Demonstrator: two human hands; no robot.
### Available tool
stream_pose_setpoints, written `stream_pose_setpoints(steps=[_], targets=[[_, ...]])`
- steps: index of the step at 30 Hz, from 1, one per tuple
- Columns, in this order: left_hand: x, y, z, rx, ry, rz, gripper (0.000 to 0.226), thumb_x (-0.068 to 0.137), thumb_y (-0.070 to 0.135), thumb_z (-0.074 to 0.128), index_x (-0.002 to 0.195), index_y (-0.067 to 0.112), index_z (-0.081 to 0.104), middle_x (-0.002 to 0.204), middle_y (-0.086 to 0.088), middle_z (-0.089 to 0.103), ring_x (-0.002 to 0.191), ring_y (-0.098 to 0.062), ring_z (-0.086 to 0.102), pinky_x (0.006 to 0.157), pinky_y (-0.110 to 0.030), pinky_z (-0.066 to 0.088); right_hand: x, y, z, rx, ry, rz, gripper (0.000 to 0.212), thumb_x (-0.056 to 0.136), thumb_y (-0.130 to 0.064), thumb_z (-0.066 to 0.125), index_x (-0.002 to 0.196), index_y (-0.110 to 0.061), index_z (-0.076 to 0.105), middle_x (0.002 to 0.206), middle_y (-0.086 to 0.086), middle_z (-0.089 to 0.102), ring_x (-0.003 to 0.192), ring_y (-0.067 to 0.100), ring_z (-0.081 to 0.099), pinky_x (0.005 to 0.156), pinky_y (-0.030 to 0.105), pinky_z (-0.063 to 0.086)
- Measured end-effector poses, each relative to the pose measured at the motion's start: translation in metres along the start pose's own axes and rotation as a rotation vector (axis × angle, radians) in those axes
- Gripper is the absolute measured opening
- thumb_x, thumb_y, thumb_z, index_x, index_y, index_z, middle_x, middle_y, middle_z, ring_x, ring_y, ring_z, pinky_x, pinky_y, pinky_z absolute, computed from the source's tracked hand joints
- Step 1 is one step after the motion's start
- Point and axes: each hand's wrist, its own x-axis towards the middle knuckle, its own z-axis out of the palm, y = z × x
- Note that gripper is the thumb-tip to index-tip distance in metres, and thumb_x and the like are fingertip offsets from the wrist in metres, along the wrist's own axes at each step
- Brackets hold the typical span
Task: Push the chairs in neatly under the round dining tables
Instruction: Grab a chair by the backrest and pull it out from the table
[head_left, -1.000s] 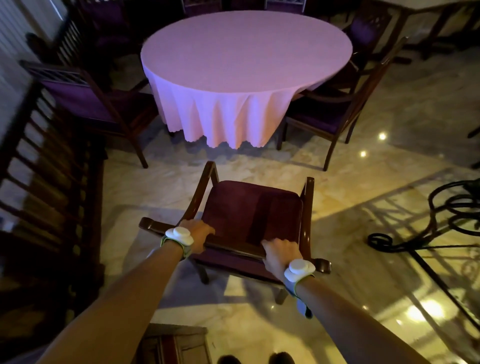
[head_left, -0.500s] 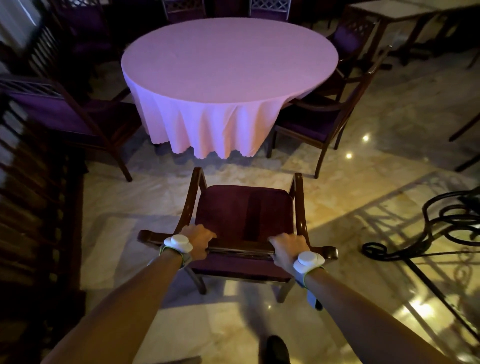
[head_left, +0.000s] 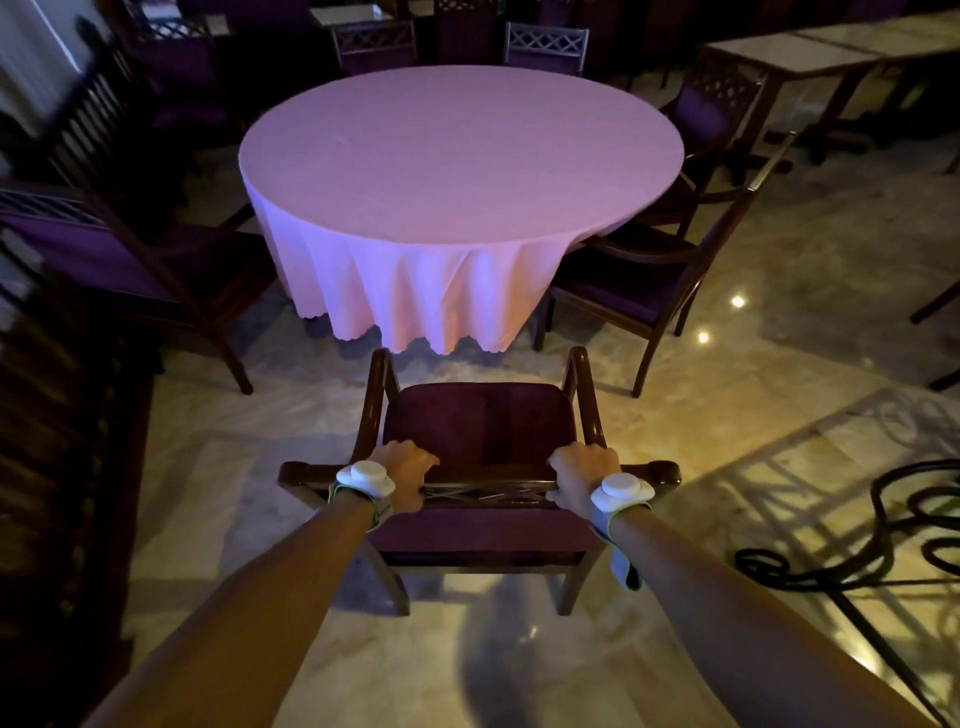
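Chair (head_left: 480, 421) nearer round table (head_left: 457, 171), apparently squarer; each hand (head_left: 408, 470) (head_left: 582, 475) still gripping its backrest.

We see a dark wooden chair (head_left: 480, 431) with a maroon seat, upright, its top rail under both hands (head_left: 408, 470), arm tips just short of the pink-draped round tabletop (head_left: 457, 156) ahead of them.

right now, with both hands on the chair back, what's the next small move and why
Probably a short, straight push forward. The left hand and right hand grip the top rail of the chair, whose front armrest tips sit just short of the tablecloth hem, with bare floor showing between. The chair looks squared to the round table, so no turning seems needed.
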Motion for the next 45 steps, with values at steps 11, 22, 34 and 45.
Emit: stream_pose_setpoints(steps=[11,22,34,45], targets=[[0.056,0.011,-0.013,0.016,-0.040,-0.088,0.058,0.086,0.030,0.063,0.142,0.030,0.048,0.121,-0.005,0.065,0.115,-0.033,0.060,0.095,-0.044,0.049,0.059,0.045,-0.005,-0.035,0.017,-0.113,0.031,0.084,-0.043,0.068,0.110,-0.024,0.069,0.103,0.004,0.071,0.098,0.029,0.068,0.081,0.039,0.054],[0.096,0.008,-0.030,-0.027,-0.025,-0.081,0.053,0.085,0.028,0.060,0.137,0.028,0.052,0.114,-0.008,0.067,0.104,-0.034,0.063,0.086,-0.042,0.051,0.110,0.077,-0.015,-0.025,0.051,-0.162,0.068,0.078,-0.080,0.052,0.116,-0.026,0.068,0.109,0.005,0.070,0.103,0.027,0.066,0.085,0.037,0.050],[0.170,-0.043,-0.065,-0.005,-0.022,-0.070,0.056,0.087,0.028,0.061,0.141,0.028,0.049,0.118,-0.008,0.067,0.109,-0.035,0.062,0.091,-0.041,0.050,0.196,0.077,-0.041,-0.039,0.055,-0.110,0.069,0.077,-0.080,0.052,0.119,-0.028,0.067,0.112,0.004,0.070,0.107,0.028,0.065,0.087,0.037,0.048],[0.249,-0.098,-0.102,0.012,0.017,-0.042,0.055,0.085,0.028,0.063,0.139,0.028,0.052,0.116,-0.006,0.069,0.108,-0.032,0.064,0.090,-0.041,0.053,0.284,0.077,-0.069,0.001,0.087,-0.062,0.063,0.072,-0.081,0.055,0.101,-0.027,0.072,0.098,0.002,0.072,0.096,0.028,0.067,0.081,0.037,0.053]])
